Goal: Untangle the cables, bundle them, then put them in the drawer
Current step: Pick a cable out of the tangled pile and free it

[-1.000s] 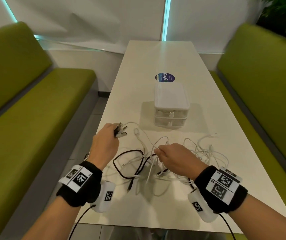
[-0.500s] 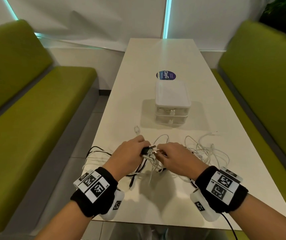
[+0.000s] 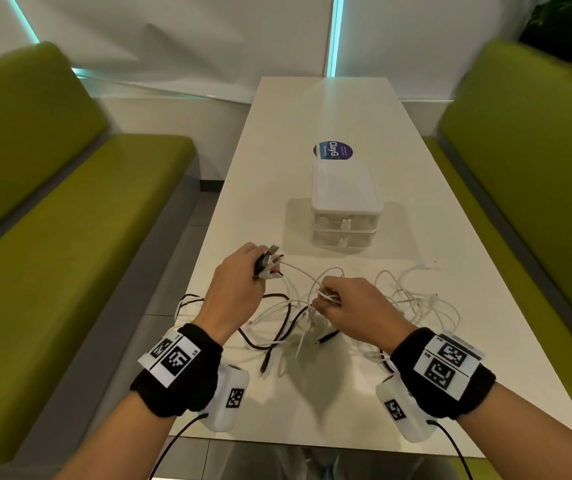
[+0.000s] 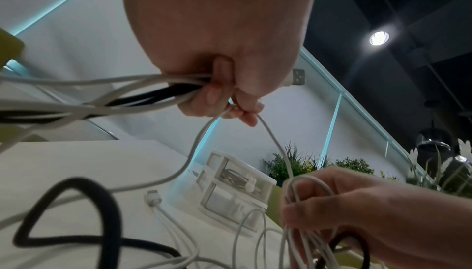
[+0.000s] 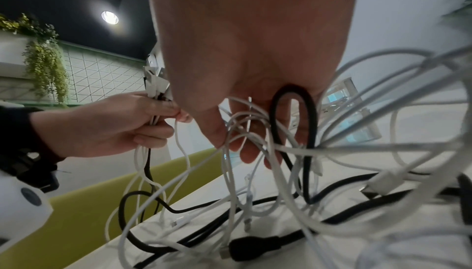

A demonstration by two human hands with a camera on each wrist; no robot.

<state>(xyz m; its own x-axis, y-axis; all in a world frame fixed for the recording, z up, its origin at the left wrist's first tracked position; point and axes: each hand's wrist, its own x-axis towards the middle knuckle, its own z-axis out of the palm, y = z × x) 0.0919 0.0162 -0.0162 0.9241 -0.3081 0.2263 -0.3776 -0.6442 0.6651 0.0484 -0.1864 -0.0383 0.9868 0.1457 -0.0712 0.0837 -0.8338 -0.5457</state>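
The left hand (image 3: 239, 289) is raised above the desk (image 3: 312, 126), its grip closed tight around a bunch of cable ends (image 3: 270, 261), white and black, with the plugs sticking out past the fingers. A white strand runs from that grip across to the right hand (image 3: 354, 306), whose fingers curl around loops of the tangled cables (image 3: 412, 299). The rest of the tangle lies on the desk below and right of this grip. Beyond both grips stands the drawer unit (image 3: 345, 209), its drawers closed.
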